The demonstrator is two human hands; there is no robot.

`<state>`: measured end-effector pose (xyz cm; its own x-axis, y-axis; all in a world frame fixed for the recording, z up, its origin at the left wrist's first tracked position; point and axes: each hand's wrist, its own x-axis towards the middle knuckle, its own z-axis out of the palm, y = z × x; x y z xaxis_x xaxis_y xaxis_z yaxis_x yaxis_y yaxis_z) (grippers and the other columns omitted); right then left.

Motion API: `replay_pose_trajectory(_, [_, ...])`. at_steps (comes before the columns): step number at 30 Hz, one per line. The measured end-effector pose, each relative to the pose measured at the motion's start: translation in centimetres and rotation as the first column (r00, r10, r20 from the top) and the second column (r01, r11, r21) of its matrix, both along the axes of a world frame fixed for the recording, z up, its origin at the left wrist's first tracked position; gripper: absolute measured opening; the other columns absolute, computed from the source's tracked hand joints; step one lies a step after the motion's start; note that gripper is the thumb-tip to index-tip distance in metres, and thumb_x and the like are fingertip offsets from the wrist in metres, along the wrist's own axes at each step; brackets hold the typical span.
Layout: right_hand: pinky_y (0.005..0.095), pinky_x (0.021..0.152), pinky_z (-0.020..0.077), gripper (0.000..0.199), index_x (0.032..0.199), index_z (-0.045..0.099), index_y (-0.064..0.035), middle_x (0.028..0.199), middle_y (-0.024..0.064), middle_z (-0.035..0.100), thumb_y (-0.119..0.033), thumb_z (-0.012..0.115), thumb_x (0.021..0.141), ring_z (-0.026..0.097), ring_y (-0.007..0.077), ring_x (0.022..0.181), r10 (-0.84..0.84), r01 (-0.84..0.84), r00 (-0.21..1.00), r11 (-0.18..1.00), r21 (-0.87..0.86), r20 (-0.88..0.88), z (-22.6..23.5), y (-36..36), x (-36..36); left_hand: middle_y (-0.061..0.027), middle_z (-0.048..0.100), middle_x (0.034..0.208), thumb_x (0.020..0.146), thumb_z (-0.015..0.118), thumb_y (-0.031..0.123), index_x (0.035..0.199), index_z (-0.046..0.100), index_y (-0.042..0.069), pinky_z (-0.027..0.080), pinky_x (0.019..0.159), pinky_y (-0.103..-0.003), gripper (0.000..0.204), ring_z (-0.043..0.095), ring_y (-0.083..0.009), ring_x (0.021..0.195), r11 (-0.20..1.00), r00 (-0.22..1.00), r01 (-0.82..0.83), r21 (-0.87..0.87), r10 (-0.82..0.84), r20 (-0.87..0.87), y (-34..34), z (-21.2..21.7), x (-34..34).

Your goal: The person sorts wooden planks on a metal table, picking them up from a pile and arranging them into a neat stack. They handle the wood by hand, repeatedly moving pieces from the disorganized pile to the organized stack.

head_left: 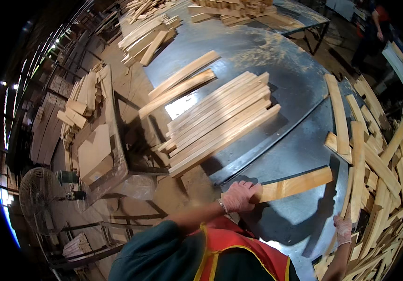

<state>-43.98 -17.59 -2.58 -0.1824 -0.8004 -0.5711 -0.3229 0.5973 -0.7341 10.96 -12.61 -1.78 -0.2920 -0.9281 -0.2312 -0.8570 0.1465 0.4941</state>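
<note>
Vest (262, 248) nearest; L arm bent across, L hand (240, 196) gripping plank's (300, 184) L end over bench (300, 133); R arm reaching fwd, R hand (343, 229) by pile (389, 206), grip unclear.

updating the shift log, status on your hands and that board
Left hand holding single board by its left end. Right hand, grip unclear. Heaped boards crowd table's right edge beside it.
</note>
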Motion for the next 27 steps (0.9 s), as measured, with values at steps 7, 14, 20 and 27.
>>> replay_pose_trajectory(7, [0.0388, 0.081, 0.0583, 0.041, 0.126, 0.064, 0.001, 0.105, 0.0096, 0.067, -0.033, 0.062, 0.104, 0.066, 0.0227, 0.094, -0.131, 0.18, 0.925, 0.978, -0.109, 0.356, -5.4, -3.6, 23.2, -0.0047, 0.066, 0.092, 0.094, 0.07, 0.027, 0.115, 0.069, 0.002, 0.051, 0.08, -0.032, 0.033, 0.059, -0.0119, 0.089, 0.799, 0.555, -0.198, 0.568, 0.569, -0.607, 0.5, 1.1, 8.1])
replay_pose_trajectory(14, [0.0399, 0.072, 0.0552, 0.065, 0.145, 0.052, -0.0145, 0.116, 0.0071, 0.065, -0.056, 0.067, 0.097, 0.062, 0.0202, 0.093, 0.118, -0.18, 0.887, 0.978, 0.101, 0.447, -3.1, -8.8, 51.1, -0.0142, 0.074, 0.109, 0.087, 0.073, 0.034, 0.112, 0.075, 0.008, 0.058, 0.084, -0.044, 0.035, 0.07, -0.0386, 0.094, 0.866, 0.87, -0.466, -0.182, 0.412, -0.271, 4.3, 2.7, 22.2])
replay_pose_trajectory(20, [0.0469, 0.091, 0.0535, 0.084, 0.154, 0.043, -0.0064, 0.139, 0.0133, 0.059, -0.058, 0.072, 0.094, 0.059, 0.027, 0.119, 0.162, -0.179, 0.955, 0.983, 0.048, 0.25, -1.5, -5.8, 56.0, -0.0031, 0.072, 0.101, 0.099, 0.074, 0.033, 0.11, 0.074, 0.004, 0.05, 0.093, -0.029, 0.031, 0.067, -0.0152, 0.102, 0.292, -0.103, -0.584, 0.757, 0.899, -0.426, 8.9, -2.5, 31.7])
replay_pose_trajectory(27, [0.04, 0.104, 0.0498, 0.077, 0.149, 0.052, -0.0001, 0.131, 0.0207, 0.069, -0.056, 0.066, 0.098, 0.065, 0.0325, 0.124, 0.368, -0.371, 0.921, 0.929, 0.005, 0.127, -3.2, -5.0, 55.7, 0.001, 0.067, 0.101, 0.104, 0.062, 0.038, 0.113, 0.073, 0.009, 0.045, 0.079, -0.029, 0.032, 0.057, -0.0115, 0.09, 0.421, -0.039, -0.399, 0.815, 0.88, -0.474, 8.2, 0.1, 31.1])
